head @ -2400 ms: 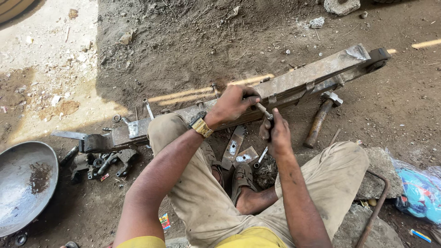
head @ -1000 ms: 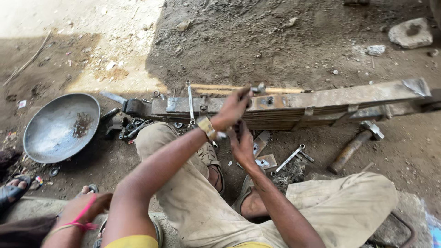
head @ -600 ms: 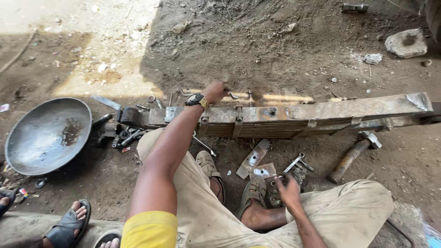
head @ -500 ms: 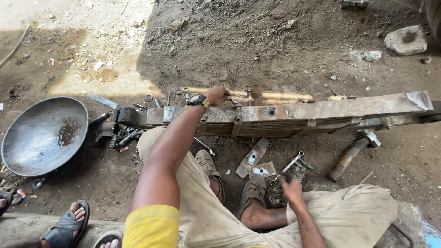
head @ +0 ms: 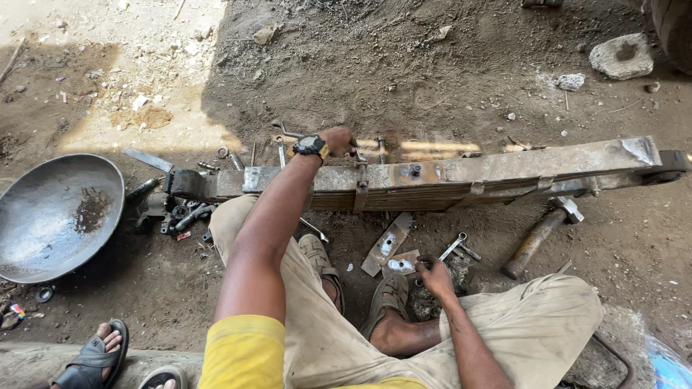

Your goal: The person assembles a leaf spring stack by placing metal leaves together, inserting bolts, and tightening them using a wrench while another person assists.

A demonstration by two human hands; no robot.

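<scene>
Arms spread: our left hand point(head: 337, 139) reaches over the long rusty leaf spring point(head: 432, 180) lying across the dirt, fingers closed on a thin metal tool point(head: 288, 134). Our right hand point(head: 435, 275) curls low, touching a spanner point(head: 453, 247); its grip we cannot tell.

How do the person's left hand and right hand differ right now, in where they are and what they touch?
The left hand reaches far across the long rusty steel leaf-spring stack, gripping a thin metal tool; the right hand stays low by the feet, on small grey metal pieces lying in the dirt. Only the left wrist wears a black watch. Both are bare.
</scene>
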